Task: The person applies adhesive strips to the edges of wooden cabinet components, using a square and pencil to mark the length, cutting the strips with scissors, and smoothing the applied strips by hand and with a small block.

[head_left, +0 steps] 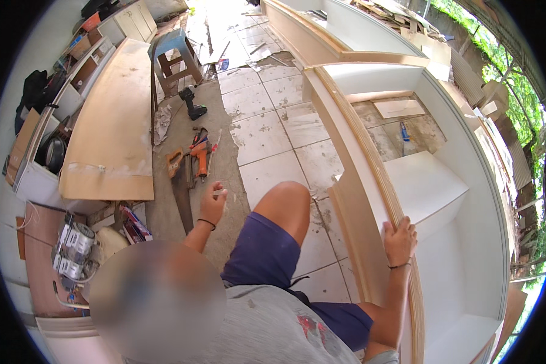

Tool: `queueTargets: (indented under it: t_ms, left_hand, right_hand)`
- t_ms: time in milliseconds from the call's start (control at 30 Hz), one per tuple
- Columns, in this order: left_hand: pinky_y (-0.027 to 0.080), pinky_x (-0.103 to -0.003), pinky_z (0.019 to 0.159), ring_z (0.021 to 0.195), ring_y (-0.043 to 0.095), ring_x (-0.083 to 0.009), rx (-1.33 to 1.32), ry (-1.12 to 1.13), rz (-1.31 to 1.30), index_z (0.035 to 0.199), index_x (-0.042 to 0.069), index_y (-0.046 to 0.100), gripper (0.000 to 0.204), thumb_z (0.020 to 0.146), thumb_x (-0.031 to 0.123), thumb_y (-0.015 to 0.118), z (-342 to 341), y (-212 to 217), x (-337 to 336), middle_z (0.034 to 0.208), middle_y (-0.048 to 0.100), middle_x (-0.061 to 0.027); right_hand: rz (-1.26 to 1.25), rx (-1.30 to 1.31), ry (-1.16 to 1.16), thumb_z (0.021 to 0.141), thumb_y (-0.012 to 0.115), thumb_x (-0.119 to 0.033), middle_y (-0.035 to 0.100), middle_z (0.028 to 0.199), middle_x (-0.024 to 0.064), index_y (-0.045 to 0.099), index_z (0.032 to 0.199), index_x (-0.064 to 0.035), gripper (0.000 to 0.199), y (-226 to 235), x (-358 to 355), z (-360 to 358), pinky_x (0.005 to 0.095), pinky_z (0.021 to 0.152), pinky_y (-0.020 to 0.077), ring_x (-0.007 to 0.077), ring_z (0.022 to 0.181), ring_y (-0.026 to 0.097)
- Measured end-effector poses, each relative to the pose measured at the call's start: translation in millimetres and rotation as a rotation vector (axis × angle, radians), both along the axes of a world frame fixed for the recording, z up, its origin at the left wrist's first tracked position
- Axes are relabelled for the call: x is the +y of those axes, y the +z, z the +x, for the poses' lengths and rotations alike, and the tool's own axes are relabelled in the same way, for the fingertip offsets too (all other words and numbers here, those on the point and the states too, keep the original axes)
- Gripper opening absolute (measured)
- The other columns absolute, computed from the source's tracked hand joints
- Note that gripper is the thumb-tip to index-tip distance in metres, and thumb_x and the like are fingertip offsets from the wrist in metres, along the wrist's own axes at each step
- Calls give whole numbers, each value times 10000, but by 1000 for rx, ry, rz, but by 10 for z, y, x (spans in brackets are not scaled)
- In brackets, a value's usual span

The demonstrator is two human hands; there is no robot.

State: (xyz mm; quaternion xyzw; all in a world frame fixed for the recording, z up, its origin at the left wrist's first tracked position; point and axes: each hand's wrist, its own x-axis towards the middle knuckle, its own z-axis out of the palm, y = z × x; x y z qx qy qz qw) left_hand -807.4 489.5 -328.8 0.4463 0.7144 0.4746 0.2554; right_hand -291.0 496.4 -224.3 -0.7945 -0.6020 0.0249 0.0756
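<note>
Nearest the camera, a grey T-shirt fills the lower foreground. The right hand has its fingers clamped over the wooden edge of a white cabinet carcass, which lies open side up along the person's right. The left hand is raised above the floor, its fingers loosely curled; whether they pinch anything cannot be told. Just beyond it lie an orange-and-black power tool and, to its left, a handsaw. Farther out stand a cordless drill and a plastic stool. A blue-handled tool shows through the carcass's far opening. At the lower left sits an air compressor.
</note>
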Motion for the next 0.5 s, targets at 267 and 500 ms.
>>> queueTargets:
  t_ms: [267, 500]
  left_hand:
    - [471, -234, 581, 726, 644, -117, 24, 141, 113, 1209, 31, 549, 329, 931, 198, 604, -57, 755, -315, 1007, 627, -50]
    - [541, -300, 706, 758, 659, -151, 41, 253, 136, 1132, 13, 619, 286, 893, 168, 642, -470, 270, 202, 938, 689, -89]
  right_hand:
    - [89, 55, 51, 882, 565, -478, 573, 1130, 256, 431, 1325, 28, 685, 71, -19, -47, 513, 898, 439, 416, 1079, 548]
    - [173, -11, 47, 866, 630, -395, 571, 1237, 280, 524, 1281, 68, 630, -362, 55, 286, 505, 994, 415, 432, 1157, 527]
